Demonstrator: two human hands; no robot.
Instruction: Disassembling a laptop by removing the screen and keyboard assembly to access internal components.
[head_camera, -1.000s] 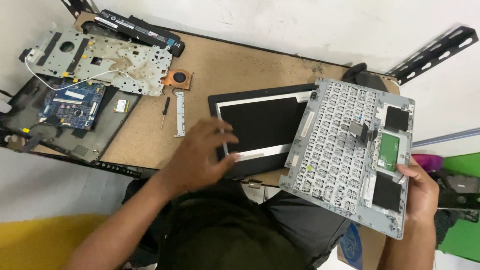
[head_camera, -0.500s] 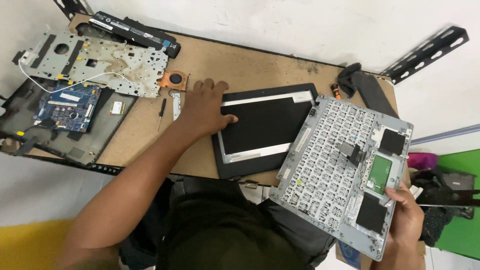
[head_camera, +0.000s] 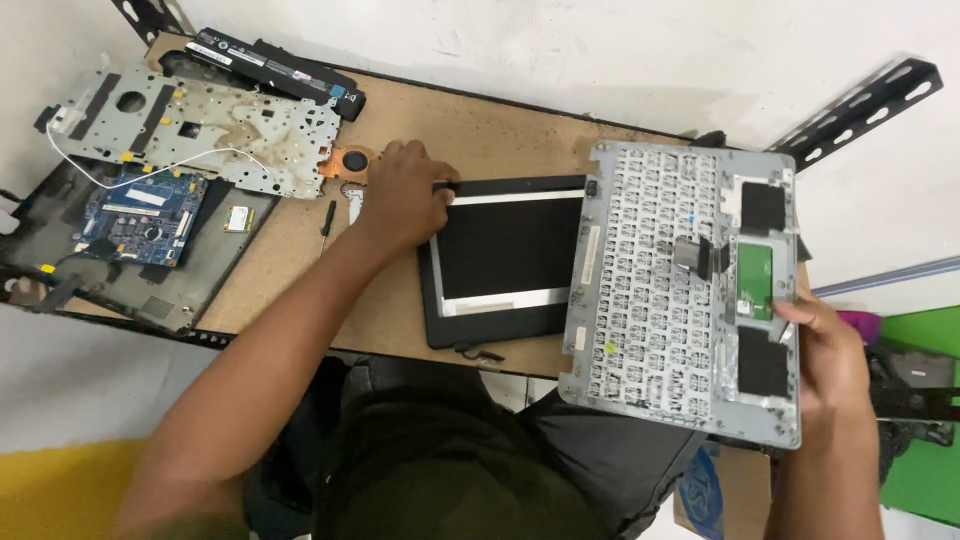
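Note:
My right hand (head_camera: 828, 352) grips the right edge of a grey laptop keyboard frame (head_camera: 665, 300), held underside up over the table's right end, showing a green board and black pads. My left hand (head_camera: 400, 195) rests on the far left corner of a black laptop screen panel (head_camera: 505, 255) lying flat on the brown table (head_camera: 300, 290); the fingers curl over the panel's edge. A small silver fan bracket (head_camera: 352, 200) and a thin black screwdriver (head_camera: 326, 217) lie just left of that hand.
At the far left lie a stained metal chassis plate (head_camera: 200, 130), a blue motherboard (head_camera: 140, 215) in a black laptop base (head_camera: 190, 290), a long black battery (head_camera: 280, 72) and a copper-edged fan (head_camera: 353, 160). A black slotted metal bracket (head_camera: 860, 100) hangs on the wall at right.
My left hand moved from the screen panel's middle up to its far left corner. The keyboard frame swung from tilted to nearly square and rose over the table's right end.

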